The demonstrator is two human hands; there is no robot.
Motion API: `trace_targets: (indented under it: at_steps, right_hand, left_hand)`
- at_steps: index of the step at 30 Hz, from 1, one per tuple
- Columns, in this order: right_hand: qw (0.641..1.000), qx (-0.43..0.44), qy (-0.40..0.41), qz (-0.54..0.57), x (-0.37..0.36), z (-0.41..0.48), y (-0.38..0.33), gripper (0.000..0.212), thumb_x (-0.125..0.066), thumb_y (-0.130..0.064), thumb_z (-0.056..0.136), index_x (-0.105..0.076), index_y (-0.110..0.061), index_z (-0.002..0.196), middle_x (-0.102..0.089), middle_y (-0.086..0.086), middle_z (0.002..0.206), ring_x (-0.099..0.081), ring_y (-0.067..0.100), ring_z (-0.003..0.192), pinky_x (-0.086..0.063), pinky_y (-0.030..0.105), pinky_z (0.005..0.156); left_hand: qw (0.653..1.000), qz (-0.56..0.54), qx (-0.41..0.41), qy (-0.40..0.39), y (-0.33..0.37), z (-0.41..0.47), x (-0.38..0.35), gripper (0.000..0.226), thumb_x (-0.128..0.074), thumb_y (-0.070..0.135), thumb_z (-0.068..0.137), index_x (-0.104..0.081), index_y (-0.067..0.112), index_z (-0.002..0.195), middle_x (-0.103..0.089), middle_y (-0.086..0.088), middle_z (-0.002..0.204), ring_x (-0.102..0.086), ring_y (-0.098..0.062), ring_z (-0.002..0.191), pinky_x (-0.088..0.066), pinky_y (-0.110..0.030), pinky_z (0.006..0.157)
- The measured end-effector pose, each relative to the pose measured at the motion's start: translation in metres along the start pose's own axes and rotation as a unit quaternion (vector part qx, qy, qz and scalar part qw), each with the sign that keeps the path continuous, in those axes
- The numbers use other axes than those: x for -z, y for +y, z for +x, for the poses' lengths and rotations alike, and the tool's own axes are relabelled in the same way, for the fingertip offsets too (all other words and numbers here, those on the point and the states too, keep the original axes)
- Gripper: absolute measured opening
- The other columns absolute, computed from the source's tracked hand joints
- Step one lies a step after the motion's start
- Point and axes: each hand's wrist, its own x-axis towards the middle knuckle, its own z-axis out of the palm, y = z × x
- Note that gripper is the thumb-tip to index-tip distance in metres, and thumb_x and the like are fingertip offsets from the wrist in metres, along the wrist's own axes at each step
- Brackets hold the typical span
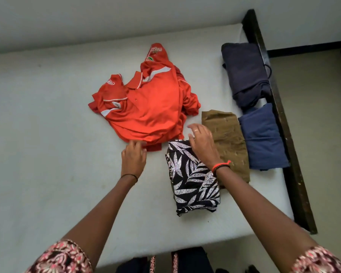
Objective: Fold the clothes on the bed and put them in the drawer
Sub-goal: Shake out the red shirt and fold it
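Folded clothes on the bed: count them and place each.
4: dark navy bundle by the far right edge, blue piece nearer, brown piece beside it, leaf-print piece nearest. The red shirts may hide more.

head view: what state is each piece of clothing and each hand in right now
orange polo shirt: unfolded, rumpled, spread on the bed
leaf-print garment: folded
brown garment: folded
blue garment: folded
dark navy garment: folded
left hand: fingers at the shirt's near hem, grip unclear
right hand: open, fingers relaxed, over the leaf-print garment's far end
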Motion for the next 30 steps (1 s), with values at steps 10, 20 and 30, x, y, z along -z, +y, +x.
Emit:
trace_targets:
  at_steps: [10,20,30]
  right_hand:
    - [0.944,0.161,-0.194,-0.213,-0.016,0.105,-0.047,0.077,-0.068,-0.052,0.075,-0.037,-0.036,0.143,-0.033,0.021,0.144,-0.028,0.033,0.135,-0.021,0.044,0.109]
    - [0.971,-0.052,-0.132,0.193,0.025,0.110,-0.116,0.021,-0.058,-0.004,0.087,-0.071,-0.002,0.103,-0.071,0.017,0.103,-0.063,0.025,0.100,-0.038,0.020,0.076]
    - [0.883,-0.021,-0.095,0.459,0.159,0.049,-0.233,0.020,-0.057,0.006,0.088,-0.069,-0.002,0.101,-0.064,-0.021,0.065,-0.054,-0.009,0.057,-0.042,0.007,0.058]
  left_hand:
    - [1.000,0.011,-0.008,-0.024,-0.013,0.073,0.015,0.025,-0.040,0.011,0.094,-0.056,0.009,0.113,-0.064,-0.020,0.105,-0.058,-0.034,0.101,-0.033,-0.040,0.096]
    - [0.939,-0.319,0.104,0.077,0.042,0.076,0.108,0.024,-0.036,0.021,0.098,-0.050,0.007,0.084,-0.050,-0.004,0.079,-0.045,-0.011,0.072,-0.037,-0.032,0.076]
    - [0.732,-0.532,0.346,-0.247,0.057,0.050,0.207,0.052,-0.039,0.019,0.097,-0.058,0.010,0.049,-0.056,-0.005,0.041,-0.055,-0.012,0.035,-0.051,-0.022,0.040]
